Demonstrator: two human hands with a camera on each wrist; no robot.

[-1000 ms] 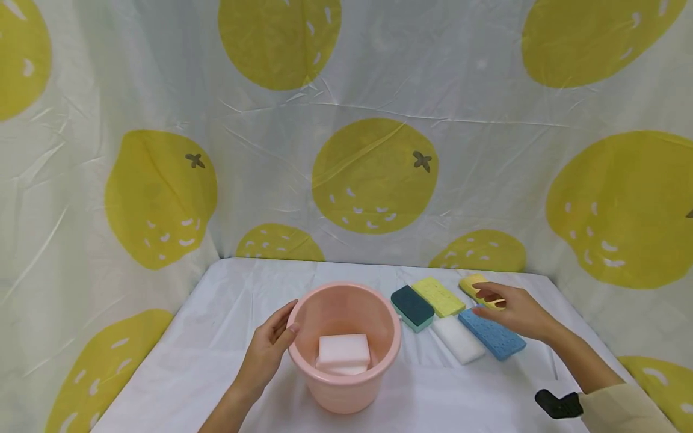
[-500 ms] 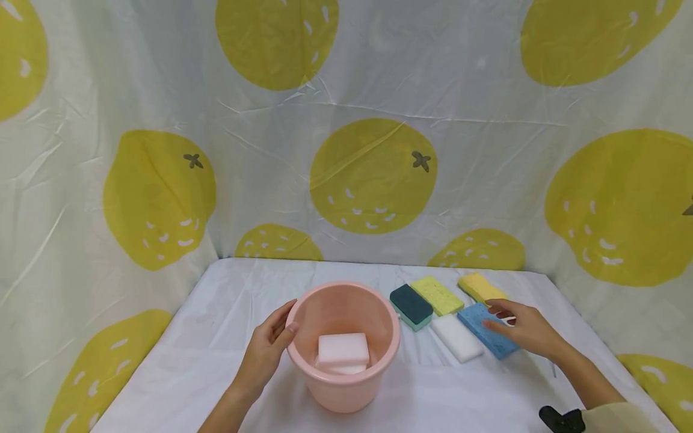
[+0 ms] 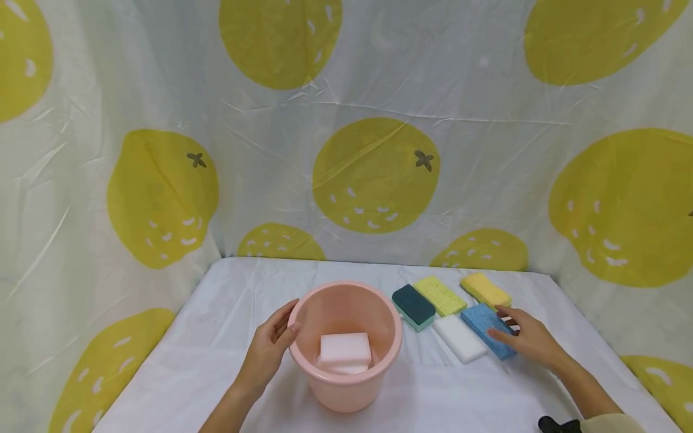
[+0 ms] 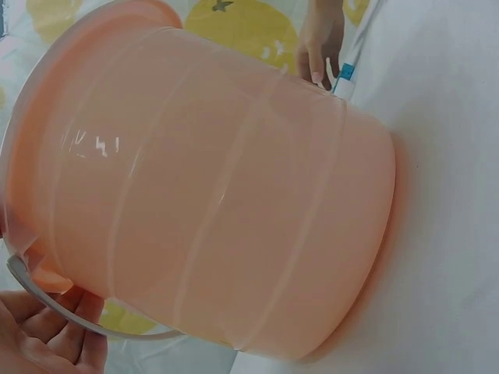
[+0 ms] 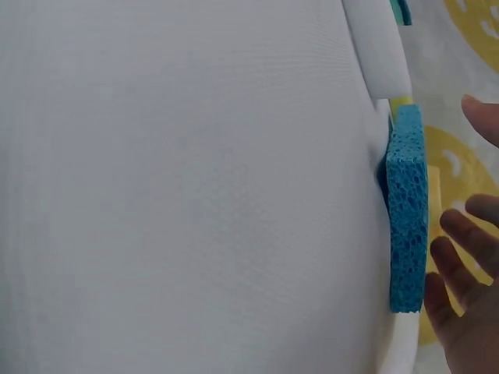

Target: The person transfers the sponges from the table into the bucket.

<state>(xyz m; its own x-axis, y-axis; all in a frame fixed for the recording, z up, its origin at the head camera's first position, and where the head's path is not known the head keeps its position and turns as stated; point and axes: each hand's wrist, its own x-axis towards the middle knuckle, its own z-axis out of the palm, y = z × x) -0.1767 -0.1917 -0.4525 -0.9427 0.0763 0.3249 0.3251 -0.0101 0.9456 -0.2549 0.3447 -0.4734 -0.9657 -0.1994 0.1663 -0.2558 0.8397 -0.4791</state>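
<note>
White-covered table (image 3: 460, 400). Pink bucket (image 3: 346, 388) at near centre. Right of it: green sponge (image 3: 414, 305) leftmost, lime sponge (image 3: 440, 295) and yellow sponge (image 3: 484, 289) farther, white sponge (image 3: 459, 339) and blue sponge (image 3: 480, 322) nearer.

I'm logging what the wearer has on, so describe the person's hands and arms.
The left hand and right hand are ungloved. A beige sleeve covers part of the right arm; a black piece, too cut off to identify, shows by its cuff. No sleeve shows on the left forearm.
</note>
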